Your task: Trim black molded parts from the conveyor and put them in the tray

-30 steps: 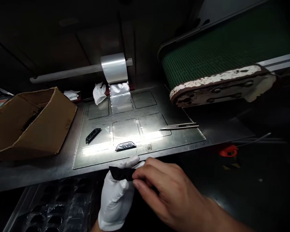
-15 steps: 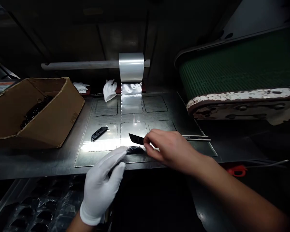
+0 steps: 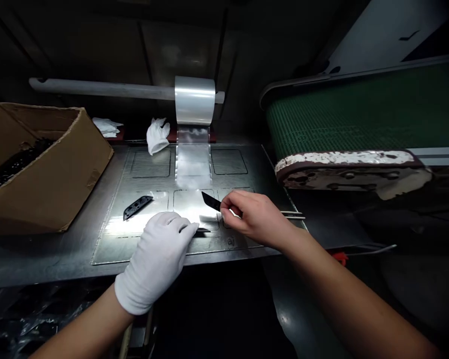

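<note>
My left hand [image 3: 160, 249], in a white glove, is closed on a narrow black plastic part [image 3: 204, 230], held low above the metal plate [image 3: 108, 249]. Most of that part is hidden by the glove. My bare right hand [image 3: 250, 214] pinches a flat black slanted strip [image 3: 210, 200] between thumb and fingers, a little to the right of the glove. Another black plastic part [image 3: 137, 206] with holes lies on the plate, left of both hands. Two thin pale prongs [image 3: 295, 215] stick out behind my right hand; whether it touches them, I cannot tell.
A cardboard box [image 3: 78, 174] of dark parts stands at left. Behind the plate, a roll of clear film [image 3: 195, 102] hangs on a bar [image 3: 108, 89], near a crumpled white glove [image 3: 158, 135]. A green conveyor belt [image 3: 359, 109] juts in at right. Wrapped black parts [image 3: 33, 329] lie below left.
My left hand has turned over, its fingers curling round the black part. My right hand still pinches the strip. The whole scene has shifted left in view.
</note>
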The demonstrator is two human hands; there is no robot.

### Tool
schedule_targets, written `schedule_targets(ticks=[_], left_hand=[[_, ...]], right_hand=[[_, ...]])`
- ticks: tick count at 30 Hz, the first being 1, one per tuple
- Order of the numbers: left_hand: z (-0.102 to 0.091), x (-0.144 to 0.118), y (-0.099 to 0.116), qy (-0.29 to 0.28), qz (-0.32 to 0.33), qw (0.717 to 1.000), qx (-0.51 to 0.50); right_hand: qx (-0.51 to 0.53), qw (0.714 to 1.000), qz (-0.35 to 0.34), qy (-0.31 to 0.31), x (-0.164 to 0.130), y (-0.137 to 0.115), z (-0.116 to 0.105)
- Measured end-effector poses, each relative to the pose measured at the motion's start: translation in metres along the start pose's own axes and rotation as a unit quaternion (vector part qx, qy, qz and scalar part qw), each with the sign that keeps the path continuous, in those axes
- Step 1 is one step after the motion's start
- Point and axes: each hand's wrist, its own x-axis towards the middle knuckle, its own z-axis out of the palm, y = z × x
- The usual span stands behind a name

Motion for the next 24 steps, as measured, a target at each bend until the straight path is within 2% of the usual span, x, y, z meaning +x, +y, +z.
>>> schedule_targets(ticks=[5, 13, 18, 24], left_hand=[[0.009, -0.015, 0.004, 0.049, 0.006, 0.999, -0.009], [0.024, -0.045, 0.023, 0.091, -0.039, 0.994, -0.051], [0.027, -0.047, 0.025, 0.103, -0.047, 0.992, -0.053], [0.028, -0.047, 0.024, 0.108, -0.049, 0.992, -0.047]], right_hand=[[-0.014, 1.0, -0.015, -0.011, -0.001, -0.005, 0.0], [-0.156, 0.979, -0.08, -0.107, 0.01, -0.03, 0.008], [-0.207, 0.963, -0.11, -0.132, 0.021, -0.039, 0.012], [-0.22, 0.958, -0.109, -0.151, 0.028, -0.04, 0.017]])
